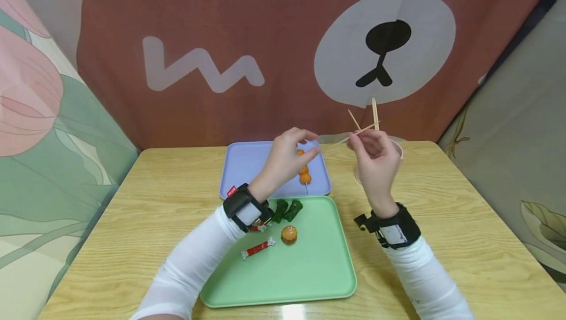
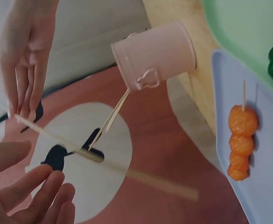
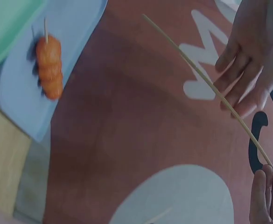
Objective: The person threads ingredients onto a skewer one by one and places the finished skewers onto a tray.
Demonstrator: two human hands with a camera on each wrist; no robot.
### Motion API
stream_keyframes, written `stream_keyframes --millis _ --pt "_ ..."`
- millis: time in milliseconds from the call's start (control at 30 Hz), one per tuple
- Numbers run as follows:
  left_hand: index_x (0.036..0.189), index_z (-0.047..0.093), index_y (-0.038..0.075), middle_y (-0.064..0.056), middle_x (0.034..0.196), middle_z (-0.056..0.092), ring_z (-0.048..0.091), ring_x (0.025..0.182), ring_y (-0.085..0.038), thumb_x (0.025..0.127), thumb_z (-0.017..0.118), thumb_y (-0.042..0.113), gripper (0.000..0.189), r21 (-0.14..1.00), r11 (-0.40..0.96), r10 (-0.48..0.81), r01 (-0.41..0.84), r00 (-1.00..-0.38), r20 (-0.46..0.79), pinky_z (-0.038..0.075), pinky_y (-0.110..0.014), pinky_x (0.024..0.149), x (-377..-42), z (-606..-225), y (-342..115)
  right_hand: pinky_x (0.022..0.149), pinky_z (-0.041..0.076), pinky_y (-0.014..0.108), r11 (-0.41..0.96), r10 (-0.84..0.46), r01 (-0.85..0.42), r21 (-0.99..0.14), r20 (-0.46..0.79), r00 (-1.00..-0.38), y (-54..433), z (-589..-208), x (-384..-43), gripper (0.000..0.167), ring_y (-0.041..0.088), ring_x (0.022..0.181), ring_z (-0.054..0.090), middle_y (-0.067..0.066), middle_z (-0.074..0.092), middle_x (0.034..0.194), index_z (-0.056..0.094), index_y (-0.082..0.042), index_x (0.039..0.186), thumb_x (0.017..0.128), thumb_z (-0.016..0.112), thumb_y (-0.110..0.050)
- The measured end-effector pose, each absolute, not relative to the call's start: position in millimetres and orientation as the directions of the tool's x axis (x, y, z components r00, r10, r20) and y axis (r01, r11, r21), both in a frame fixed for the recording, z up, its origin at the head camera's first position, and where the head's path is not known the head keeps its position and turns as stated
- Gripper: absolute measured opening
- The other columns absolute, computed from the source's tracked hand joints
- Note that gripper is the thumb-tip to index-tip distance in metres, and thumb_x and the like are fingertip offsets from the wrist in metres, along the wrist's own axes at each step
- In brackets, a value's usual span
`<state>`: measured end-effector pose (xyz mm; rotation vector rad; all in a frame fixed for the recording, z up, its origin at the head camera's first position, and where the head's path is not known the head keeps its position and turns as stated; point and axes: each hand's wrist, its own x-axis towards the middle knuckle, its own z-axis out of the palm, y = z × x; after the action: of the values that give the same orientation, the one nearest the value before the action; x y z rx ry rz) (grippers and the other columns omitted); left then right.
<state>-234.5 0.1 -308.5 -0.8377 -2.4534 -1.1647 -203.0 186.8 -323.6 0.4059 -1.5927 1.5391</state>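
Between finger and thumb, my right hand (image 1: 376, 162) pinches a thin wooden skewer (image 3: 206, 81), held slantwise above the table. My left hand (image 1: 285, 162) is opposite, its fingers apart around open air near the skewer's other end. In the left wrist view the skewer passes in front of the left fingers (image 2: 36, 191); contact there cannot be told. Beyond the right hand stands a pink pail (image 2: 155, 58) with several more skewers (image 2: 110, 119) sticking out, partly hidden in the head view. Orange balls on a stick (image 2: 241, 142) lie on the blue tray (image 1: 247, 162).
A green tray (image 1: 300, 280) lies nearer, against the blue one. On it are dark green pieces (image 1: 293, 210), a small round brown cake-like item (image 1: 289, 235) and red wrapped candies (image 1: 258, 249). A bear-print cloth (image 1: 283, 40) hangs behind the wooden table (image 1: 177, 172).
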Motion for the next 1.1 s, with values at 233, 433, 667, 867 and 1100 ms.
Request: stream_keyframes --millis 233,433,667,867,1100 --pt "0.105 0.071 0.013 0.0 0.096 0.067 0.063 0.088 -0.015 0.089 0.067 0.02 0.018 0.563 0.516 0.435 0.646 -0.764 0.477 0.049 -0.02 0.072 -227 -318 7 0.07 0.057 0.03 -0.036 0.276 -0.684 -0.729 0.65 -0.708 186 -334 -206 0.013 0.016 0.074 0.071 0.009 0.071 0.085 0.06 0.011 0.093 0.084 0.066 0.004" --pt "0.098 0.072 0.013 0.0 0.088 0.065 0.061 0.073 -0.008 0.089 0.066 0.016 0.011 0.565 0.503 0.43 0.654 -0.757 0.493 0.049 -0.016 0.064 -224 -320 8 0.07 0.057 0.031 -0.137 0.255 -0.648 -0.749 0.605 -0.754 185 -334 -204 0.009 0.016 0.074 0.071 0.009 0.071 0.084 0.059 0.008 0.091 0.085 0.065 0.005" --pt "0.101 0.071 0.011 0.0 0.087 0.064 0.058 0.07 -0.008 0.09 0.065 0.016 0.014 0.59 0.474 0.397 0.653 -0.757 0.52 0.047 -0.016 0.061 -219 -320 4 0.072 0.057 0.031 -0.069 0.213 -0.651 -0.756 0.626 -0.75 185 -334 -201 0.016 0.017 0.078 0.071 0.008 0.072 0.087 0.06 0.011 0.099 0.087 0.063 0.001" --pt "0.099 0.071 0.009 -0.001 0.087 0.066 0.06 0.073 -0.008 0.089 0.066 0.016 0.013 0.649 0.391 0.273 0.653 -0.756 0.595 0.051 -0.018 0.064 -216 -319 -2 0.073 0.057 0.03 -0.01 0.156 -0.657 -0.754 0.648 -0.746 187 -336 -199 0.023 0.016 0.081 0.071 0.008 0.072 0.092 0.059 0.014 0.106 0.088 0.062 0.001" --pt "0.097 0.067 0.006 -0.004 0.088 0.068 0.063 0.078 -0.01 0.089 0.067 0.017 0.014 0.711 0.286 0.132 0.642 -0.762 0.634 0.054 -0.023 0.064 -209 -321 -11 0.074 0.057 0.028 0.04 0.029 -0.643 -0.765 0.644 -0.765 190 -349 -196 0.024 0.016 0.085 0.071 0.02 0.069 0.098 0.06 0.013 0.107 0.085 0.064 0.007"
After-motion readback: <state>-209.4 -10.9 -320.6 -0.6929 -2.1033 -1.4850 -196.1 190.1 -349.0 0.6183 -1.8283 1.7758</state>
